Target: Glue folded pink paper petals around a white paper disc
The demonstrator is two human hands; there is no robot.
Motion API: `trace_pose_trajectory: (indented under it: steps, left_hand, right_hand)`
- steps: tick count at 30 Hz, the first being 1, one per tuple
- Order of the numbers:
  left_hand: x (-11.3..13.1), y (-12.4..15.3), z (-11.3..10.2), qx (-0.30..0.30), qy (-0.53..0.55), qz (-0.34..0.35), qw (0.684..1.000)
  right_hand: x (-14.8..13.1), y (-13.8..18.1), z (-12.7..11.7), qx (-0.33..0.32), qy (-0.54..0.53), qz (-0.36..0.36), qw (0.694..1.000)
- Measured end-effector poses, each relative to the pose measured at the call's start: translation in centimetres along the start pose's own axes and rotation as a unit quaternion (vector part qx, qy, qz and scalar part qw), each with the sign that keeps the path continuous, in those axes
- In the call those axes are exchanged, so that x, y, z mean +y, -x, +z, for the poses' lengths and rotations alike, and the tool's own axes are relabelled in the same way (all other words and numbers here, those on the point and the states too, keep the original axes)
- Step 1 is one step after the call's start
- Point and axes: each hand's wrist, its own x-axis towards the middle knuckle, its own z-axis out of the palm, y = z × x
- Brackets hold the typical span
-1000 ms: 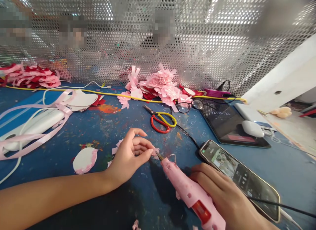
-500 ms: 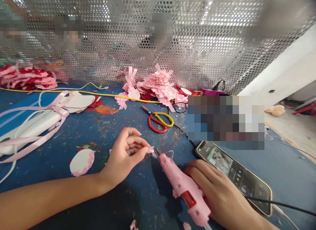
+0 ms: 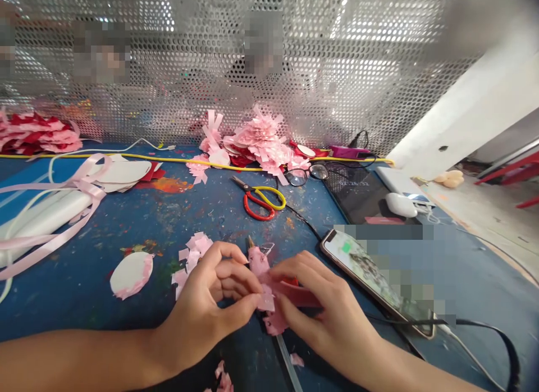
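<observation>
Two hands meet over a glue gun (image 3: pixel 257 258). The left hand (image 3: pixel 204 305) has thumb and forefinger nearly closed, seemingly pinching a ribbon bit (image 3: pixel 266 302); its other fingers curl loosely. The right hand (image 3: pixel 330 305) arches over the gun, thumb and forefinger apart; whether they grip anything I cannot tell.

The bit sits right at the left fingertips, on their right, so the left hand is nearer; the right thumb is just beside. It shows against the gun's body, but whether they touch is unclear. Too short and squarish to show much of a long axis, it contrasts with the gun, whose length runs from the nozzle (image 3: pixel 250 242), beyond the left fingers, back between both hands to the glue stick (image 3: pixel 288 363).

Room to the right of the right fingers is bounded by the phone (image 3: pixel 357 263), lying slantwise. Beyond both sets of fingertips lie the scissors (image 3: pixel 250 191). Petals (image 3: pixel 197 249) sit just beyond the left knuckles; the oval (image 3: pixel 130 273) lies farther left.
</observation>
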Motion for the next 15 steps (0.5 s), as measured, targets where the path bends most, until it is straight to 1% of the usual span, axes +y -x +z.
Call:
trace_pose_trajectory:
  steps: [2, 5, 15]
  left_hand:
    - [0.00, 0.02, -0.13, -0.001, 0.003, -0.003, 1.000]
    - [0.01, 0.00, -0.23, -0.001, -0.001, -0.009, 1.000]
    - [-0.06, -0.08, -0.28, 0.007, -0.014, -0.003, 1.000]
  right_hand:
    - [-0.16, 0.02, 0.45, 0.000, -0.023, -0.020, 1.000]
    - [-0.19, 0.23, 0.74, 0.005, -0.045, -0.030, 0.998]
    - [-0.24, 0.33, 0.72, 0.030, -0.069, -0.059, 0.995]
